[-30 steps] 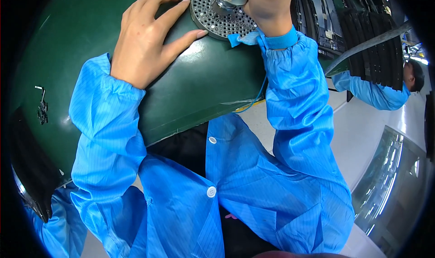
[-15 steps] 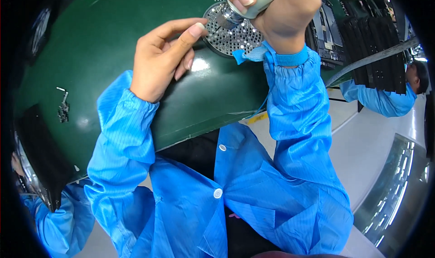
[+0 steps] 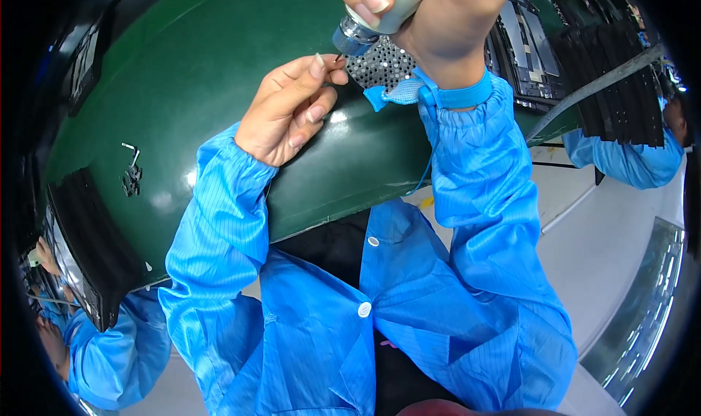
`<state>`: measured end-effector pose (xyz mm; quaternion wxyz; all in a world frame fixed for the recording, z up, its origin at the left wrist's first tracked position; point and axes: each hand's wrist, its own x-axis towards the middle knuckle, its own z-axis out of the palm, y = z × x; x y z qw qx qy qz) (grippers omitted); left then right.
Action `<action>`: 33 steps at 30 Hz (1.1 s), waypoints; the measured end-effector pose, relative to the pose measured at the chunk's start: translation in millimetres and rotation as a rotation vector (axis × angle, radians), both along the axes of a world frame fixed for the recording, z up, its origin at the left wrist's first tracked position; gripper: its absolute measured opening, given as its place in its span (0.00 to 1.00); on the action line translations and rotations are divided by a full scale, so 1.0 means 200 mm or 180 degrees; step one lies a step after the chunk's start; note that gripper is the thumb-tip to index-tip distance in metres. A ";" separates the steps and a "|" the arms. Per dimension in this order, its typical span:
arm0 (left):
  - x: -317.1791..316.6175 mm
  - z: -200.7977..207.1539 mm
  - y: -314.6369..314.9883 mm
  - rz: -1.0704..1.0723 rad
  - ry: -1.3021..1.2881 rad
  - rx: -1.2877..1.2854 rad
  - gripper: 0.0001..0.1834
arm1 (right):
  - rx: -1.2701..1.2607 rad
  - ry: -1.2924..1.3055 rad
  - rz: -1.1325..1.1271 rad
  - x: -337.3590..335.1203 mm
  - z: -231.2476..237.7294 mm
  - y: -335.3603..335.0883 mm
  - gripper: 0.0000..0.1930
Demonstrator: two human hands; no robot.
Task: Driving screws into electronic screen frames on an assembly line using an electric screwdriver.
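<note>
Green mat (image 3: 219,87) lies bare leftward (perforated plate (image 3: 380,66) near its edge); right hand (image 3: 431,14) clamps driver (image 3: 383,11), left hand (image 3: 288,109) pinches a screw (image 3: 337,58).

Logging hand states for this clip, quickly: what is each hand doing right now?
Left hand: pinching a small screw between thumb and forefinger.
Right hand: closed around a pale electric screwdriver, tip over the perforated metal tray.

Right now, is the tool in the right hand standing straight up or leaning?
Leaning: the pale tool in the right hand slants, its metal tip down-left over the perforated metal plate.
</note>
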<state>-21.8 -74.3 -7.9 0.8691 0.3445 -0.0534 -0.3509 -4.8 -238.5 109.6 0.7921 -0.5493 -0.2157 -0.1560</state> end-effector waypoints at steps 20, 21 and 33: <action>0.00 0.01 0.00 -0.0340 0.0154 -0.0467 0.14 | -0.0070 -0.0155 0.0108 0.00 -0.02 0.00 0.15; 0.00 0.01 0.00 -0.0343 0.0153 -0.0468 0.14 | -0.0072 -0.0157 0.0105 0.00 -0.02 0.00 0.15; 0.00 0.02 0.00 -0.0397 0.0147 -0.0512 0.14 | -0.0098 -0.0225 -0.0030 -0.02 -0.01 0.02 0.14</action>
